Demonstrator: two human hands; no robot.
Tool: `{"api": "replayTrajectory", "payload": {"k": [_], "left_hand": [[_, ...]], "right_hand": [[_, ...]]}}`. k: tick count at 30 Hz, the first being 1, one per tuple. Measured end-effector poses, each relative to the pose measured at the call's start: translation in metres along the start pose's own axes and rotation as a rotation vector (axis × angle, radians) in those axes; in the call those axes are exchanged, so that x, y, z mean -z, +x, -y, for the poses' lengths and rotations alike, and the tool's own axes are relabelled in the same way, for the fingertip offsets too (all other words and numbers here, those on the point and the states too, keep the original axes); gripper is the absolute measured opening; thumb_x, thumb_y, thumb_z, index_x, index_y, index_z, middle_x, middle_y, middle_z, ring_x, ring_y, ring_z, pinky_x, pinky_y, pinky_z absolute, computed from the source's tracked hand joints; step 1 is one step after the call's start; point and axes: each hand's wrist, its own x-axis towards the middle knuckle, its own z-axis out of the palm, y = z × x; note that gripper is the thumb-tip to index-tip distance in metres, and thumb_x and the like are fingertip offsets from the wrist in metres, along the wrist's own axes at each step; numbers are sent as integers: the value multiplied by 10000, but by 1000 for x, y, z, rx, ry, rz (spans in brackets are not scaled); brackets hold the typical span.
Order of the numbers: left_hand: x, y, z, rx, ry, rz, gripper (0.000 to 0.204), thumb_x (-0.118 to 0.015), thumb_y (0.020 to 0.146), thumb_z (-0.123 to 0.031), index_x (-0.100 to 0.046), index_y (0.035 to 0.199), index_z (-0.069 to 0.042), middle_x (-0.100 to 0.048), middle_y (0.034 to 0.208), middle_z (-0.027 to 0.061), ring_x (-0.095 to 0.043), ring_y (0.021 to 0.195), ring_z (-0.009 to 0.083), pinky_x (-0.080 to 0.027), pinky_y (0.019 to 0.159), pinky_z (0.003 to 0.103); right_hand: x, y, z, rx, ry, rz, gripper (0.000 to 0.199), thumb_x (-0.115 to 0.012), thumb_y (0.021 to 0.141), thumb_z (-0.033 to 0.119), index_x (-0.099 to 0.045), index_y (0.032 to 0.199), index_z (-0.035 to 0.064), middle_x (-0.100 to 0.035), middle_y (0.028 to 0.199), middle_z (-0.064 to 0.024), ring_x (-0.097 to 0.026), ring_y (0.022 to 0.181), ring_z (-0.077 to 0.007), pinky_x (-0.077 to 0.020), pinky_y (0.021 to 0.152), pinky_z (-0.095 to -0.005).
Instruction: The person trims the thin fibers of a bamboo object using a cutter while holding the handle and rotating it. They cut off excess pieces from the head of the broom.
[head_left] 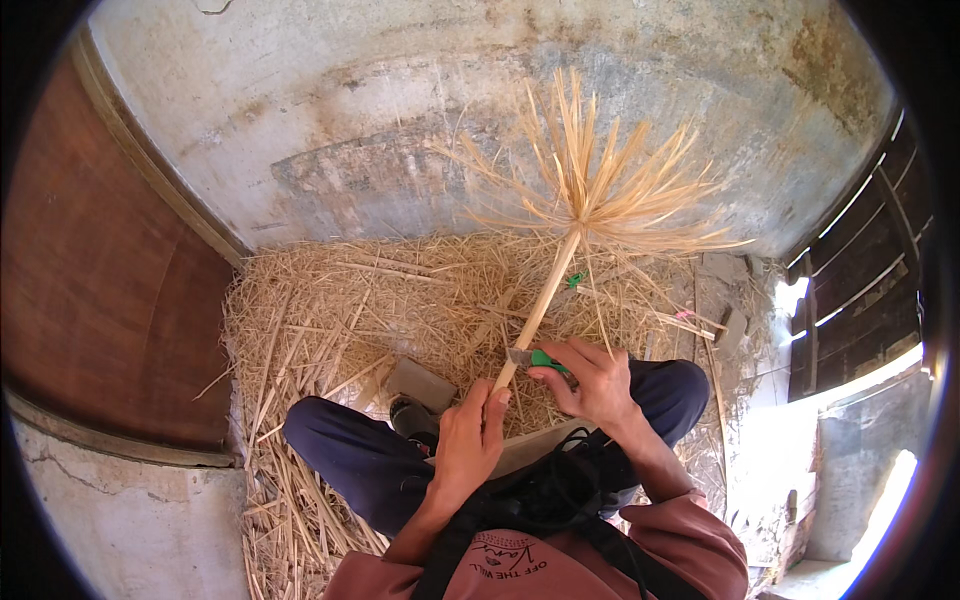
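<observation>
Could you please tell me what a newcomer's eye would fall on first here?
Probably the splayed fan of straw-coloured strips at the far end of the long pale stick, before the stained grey wall. Next, the green-handled knife in the right hand, its blade at the stick just beyond the left hand.

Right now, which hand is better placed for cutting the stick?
Probably the right hand: it holds the green-handled knife, blade at the stick; the left hand grips the stick's lower end.

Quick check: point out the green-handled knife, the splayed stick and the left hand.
Green-handled knife point(543, 359): head view, on the handle.
Splayed stick point(550, 288): head view, on the shaft.
Left hand point(468, 438): head view, back of hand.
</observation>
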Motion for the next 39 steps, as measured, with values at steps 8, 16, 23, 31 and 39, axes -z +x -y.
{"api": "replayTrajectory", "payload": {"k": [8,16,23,31,39], "left_hand": [[-2,-2,5,-3,8,-8,252,-569,1166,-217,-628,1087,15,-507,634,132,-468,528,191,-391,541,387],[2,-3,1,6,14,-6,258,-562,1166,-213,-593,1046,13,-504,650,160,-504,558,273,-404,558,422],[6,-5,-2,33,39,19,247,-566,1157,-193,-551,1012,6,-521,677,217,-578,602,459,-438,587,491],[3,-21,4,100,19,69,257,-578,1155,-217,-561,1020,2,-520,669,196,-528,572,366,-416,570,463],[3,-26,24,87,-1,124,243,-591,1151,-224,-581,1033,-11,-565,679,199,-576,557,381,-423,564,459]], "right_hand": [[4,6,0,-17,-20,22,309,-907,879,327,-802,1090,126,-711,831,-21,-701,624,-243,-541,539,-365],[9,12,-7,10,-42,32,304,-907,882,339,-799,1085,140,-771,891,-23,-734,639,-243,-572,559,-354],[10,16,-7,27,-57,30,292,-906,886,335,-801,1084,147,-772,875,-26,-742,644,-238,-572,551,-363],[16,22,-53,-279,-92,-161,272,-865,909,179,-811,1136,41,-795,964,-162,-760,759,-393,-591,692,-423],[17,21,-79,-362,38,-33,231,-799,999,162,-787,1174,12,-804,1031,-142,-733,868,-314,-555,789,-419]]}}
